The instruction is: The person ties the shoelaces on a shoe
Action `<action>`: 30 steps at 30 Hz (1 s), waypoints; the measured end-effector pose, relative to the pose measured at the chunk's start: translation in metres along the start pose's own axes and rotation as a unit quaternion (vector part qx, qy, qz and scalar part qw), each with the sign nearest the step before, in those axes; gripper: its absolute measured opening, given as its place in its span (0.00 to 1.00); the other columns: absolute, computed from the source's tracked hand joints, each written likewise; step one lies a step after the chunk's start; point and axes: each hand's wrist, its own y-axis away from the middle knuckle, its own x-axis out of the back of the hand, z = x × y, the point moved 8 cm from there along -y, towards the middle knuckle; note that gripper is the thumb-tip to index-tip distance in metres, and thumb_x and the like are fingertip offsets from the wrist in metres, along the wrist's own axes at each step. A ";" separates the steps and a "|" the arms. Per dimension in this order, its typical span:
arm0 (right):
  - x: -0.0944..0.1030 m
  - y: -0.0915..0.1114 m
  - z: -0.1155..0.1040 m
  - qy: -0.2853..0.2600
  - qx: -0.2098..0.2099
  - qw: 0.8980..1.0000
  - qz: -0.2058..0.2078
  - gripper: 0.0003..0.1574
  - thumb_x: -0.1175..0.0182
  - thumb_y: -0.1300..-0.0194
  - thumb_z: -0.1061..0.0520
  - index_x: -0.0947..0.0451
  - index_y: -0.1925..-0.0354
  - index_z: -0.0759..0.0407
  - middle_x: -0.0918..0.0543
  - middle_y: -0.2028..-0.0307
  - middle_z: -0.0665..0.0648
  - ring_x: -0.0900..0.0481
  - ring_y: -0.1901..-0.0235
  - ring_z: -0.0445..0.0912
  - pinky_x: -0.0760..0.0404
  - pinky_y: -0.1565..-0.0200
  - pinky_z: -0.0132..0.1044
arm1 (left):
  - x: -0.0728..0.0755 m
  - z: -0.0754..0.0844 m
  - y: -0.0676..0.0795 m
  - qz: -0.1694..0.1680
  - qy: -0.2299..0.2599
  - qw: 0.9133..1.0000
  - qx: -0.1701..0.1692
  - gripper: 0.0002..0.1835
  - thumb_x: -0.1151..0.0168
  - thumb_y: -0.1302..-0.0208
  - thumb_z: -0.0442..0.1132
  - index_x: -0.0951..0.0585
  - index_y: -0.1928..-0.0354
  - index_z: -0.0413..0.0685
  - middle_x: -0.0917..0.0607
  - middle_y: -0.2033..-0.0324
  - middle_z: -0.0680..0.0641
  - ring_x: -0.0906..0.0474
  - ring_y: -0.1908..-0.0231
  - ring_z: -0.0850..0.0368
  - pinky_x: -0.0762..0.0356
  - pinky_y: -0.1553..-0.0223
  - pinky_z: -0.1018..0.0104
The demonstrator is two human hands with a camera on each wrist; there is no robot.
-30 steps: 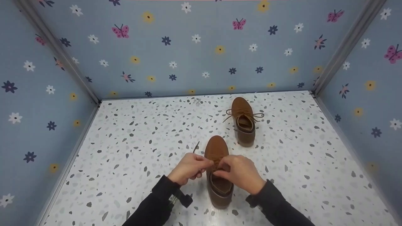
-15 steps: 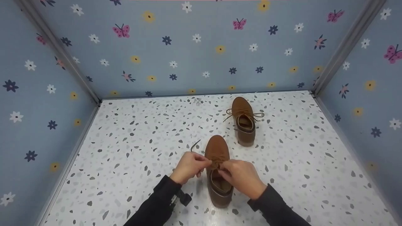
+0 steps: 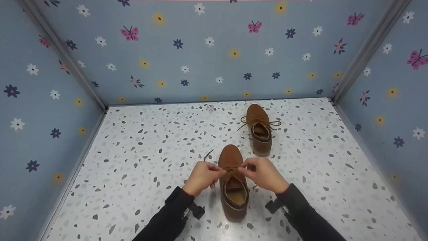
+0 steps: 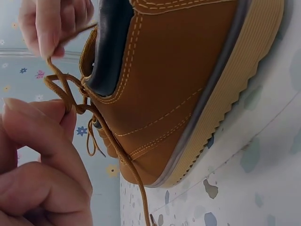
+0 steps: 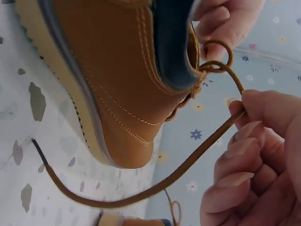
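A brown lace-up shoe (image 3: pixel 230 157) stands on the floor, toe pointing away, with both hands over its laces. My left hand (image 3: pixel 203 176) pinches a loop of the brown shoelace (image 4: pixel 63 89) between thumb and forefinger at the shoe's left side. On the other side my right hand (image 3: pixel 262 174) pinches the lace (image 5: pixel 188 162) between thumb and fingertips. From there its free end hangs down, with a dark tip, in the right wrist view. The lace crosses itself above the shoe's tongue; whether a knot is tight there I cannot tell.
A second brown shoe (image 3: pixel 259 129) stands farther back to the right, its laces tied in a bow. The speckled white floor (image 3: pixel 150 140) ends at a blue flowered panel (image 3: pixel 214 57) behind, with similar panels left and right.
My right hand has moved from over the shoe's opening, forward and slightly right, uncovering the opening. The left hand has stayed almost in place, still pinching lace. The farther shoe has not moved.
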 end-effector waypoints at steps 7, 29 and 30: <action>-0.012 -0.022 0.007 0.000 -0.024 0.998 -0.062 0.07 0.33 0.34 0.52 0.15 0.70 0.50 0.18 0.74 0.42 0.23 0.72 0.39 0.22 0.68 0.36 | 0.000 -0.002 -0.002 0.004 -0.008 1.000 0.001 0.05 0.32 0.39 0.36 0.13 0.66 0.39 0.23 0.83 0.50 0.33 0.89 0.63 0.35 0.87 0.73; -0.024 -0.038 -0.013 0.064 0.060 0.981 -0.174 0.03 0.32 0.38 0.62 0.14 0.65 0.55 0.16 0.70 0.45 0.22 0.70 0.39 0.22 0.66 0.34 | 0.000 0.009 -0.001 -0.005 -0.054 0.998 -0.043 0.06 0.31 0.38 0.40 0.12 0.67 0.45 0.24 0.86 0.53 0.31 0.89 0.63 0.35 0.86 0.72; -0.024 -0.038 -0.015 0.072 0.068 0.979 -0.179 0.03 0.32 0.38 0.62 0.15 0.66 0.54 0.17 0.70 0.45 0.22 0.71 0.39 0.22 0.66 0.34 | 0.000 0.009 -0.001 -0.006 -0.056 0.997 -0.044 0.06 0.31 0.38 0.40 0.12 0.67 0.45 0.23 0.86 0.54 0.31 0.89 0.63 0.35 0.86 0.72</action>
